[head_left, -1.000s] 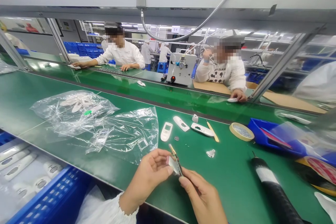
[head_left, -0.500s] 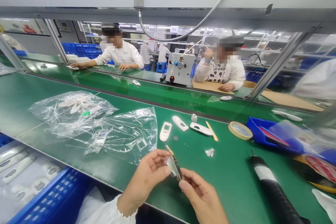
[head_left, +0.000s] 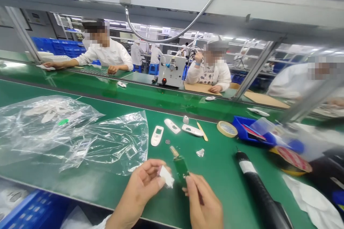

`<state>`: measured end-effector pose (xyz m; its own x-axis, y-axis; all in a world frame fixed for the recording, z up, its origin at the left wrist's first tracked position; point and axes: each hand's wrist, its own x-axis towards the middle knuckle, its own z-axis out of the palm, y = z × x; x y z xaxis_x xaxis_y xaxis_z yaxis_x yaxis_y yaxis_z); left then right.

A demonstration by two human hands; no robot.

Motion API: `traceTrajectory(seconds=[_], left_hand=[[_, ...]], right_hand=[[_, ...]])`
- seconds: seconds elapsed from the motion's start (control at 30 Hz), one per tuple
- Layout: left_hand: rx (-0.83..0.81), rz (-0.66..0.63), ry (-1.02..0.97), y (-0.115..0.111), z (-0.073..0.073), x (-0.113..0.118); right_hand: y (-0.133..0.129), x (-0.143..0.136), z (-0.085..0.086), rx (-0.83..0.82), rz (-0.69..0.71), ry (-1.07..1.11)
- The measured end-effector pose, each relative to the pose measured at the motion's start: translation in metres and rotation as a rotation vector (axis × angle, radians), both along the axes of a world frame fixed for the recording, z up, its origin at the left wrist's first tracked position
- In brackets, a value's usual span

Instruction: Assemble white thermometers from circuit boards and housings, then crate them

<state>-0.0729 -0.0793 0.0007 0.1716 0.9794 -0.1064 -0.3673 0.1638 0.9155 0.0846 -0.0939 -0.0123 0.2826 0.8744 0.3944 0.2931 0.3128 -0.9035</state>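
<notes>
My left hand [head_left: 142, 186] pinches a small white square piece [head_left: 166, 176] between thumb and fingers. In my right hand [head_left: 202, 198] is a narrow green circuit board [head_left: 180, 166], gripped at its near end, with a pale brass-coloured tip pointing away from me. The two parts are apart, both above the green tabletop. Beyond them lie white plastic shells, one with a window [head_left: 153, 139], another tilted [head_left: 172, 126], and a third [head_left: 192, 130] beside a yellow stick [head_left: 202, 131]. A small grey disc [head_left: 167, 141] and a white fitting [head_left: 200, 152] are nearby.
Clear plastic bags [head_left: 107, 136] with white parts spread at left. Right of my hands lie a black electric screwdriver [head_left: 255, 182], a tape roll [head_left: 227, 128] and a blue bin [head_left: 240, 133]. A blue crate [head_left: 34, 209] stands below the table's edge. Co-workers sit across the bench.
The white piece has come away from the circuit board, and my hands have moved apart. The board now shows its flat green face. The camera view has turned to the right.
</notes>
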Motion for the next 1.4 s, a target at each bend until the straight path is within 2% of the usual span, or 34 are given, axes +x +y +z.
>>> traceTrajectory(seconds=[0.1,0.17,0.23,0.3,0.47,0.6,0.73,0.8,0.9,0.97,1.1,1.2,1.4], left_hand=[[-0.048,0.036,0.004,-0.001,0.000,-0.003],[-0.098,0.047,0.005,-0.001,0.000,-0.006],[-0.137,0.048,-0.004,0.000,-0.001,-0.007],[-0.166,0.032,-0.016,0.001,-0.003,-0.008],[-0.242,0.027,-0.063,0.002,-0.003,-0.004],[-0.248,0.048,-0.131,0.000,-0.001,0.001],[-0.225,0.059,-0.205,-0.002,0.001,0.003],[-0.220,0.065,-0.242,-0.003,0.001,0.004],[-0.222,0.066,-0.275,-0.004,0.001,0.005],[-0.223,0.063,-0.288,-0.004,0.001,0.007],[-0.203,0.050,-0.300,-0.005,0.001,0.011],[-0.187,0.049,-0.298,-0.005,0.003,0.011],[-0.130,0.053,-0.256,-0.007,0.004,0.011]], right_hand=[[0.007,0.021,0.009,-0.194,-0.109,0.248],[0.012,0.036,0.014,-0.238,-0.084,0.378],[0.015,0.049,0.016,-0.256,-0.041,0.415],[0.016,0.060,0.016,-0.277,-0.056,0.309],[0.018,0.088,0.009,-0.303,-0.264,-0.211],[0.021,0.108,0.000,-0.297,-0.373,-0.385],[0.027,0.117,-0.005,-0.242,-0.427,-0.531],[0.028,0.115,-0.004,-0.143,-0.442,-0.646],[0.024,0.100,0.004,0.100,-0.414,-0.828],[0.017,0.080,0.011,0.196,-0.296,-0.814],[0.003,0.033,0.019,0.342,0.059,-0.638],[0.001,0.008,0.021,0.356,0.174,-0.588],[0.004,-0.003,0.021,0.335,0.201,-0.557]])
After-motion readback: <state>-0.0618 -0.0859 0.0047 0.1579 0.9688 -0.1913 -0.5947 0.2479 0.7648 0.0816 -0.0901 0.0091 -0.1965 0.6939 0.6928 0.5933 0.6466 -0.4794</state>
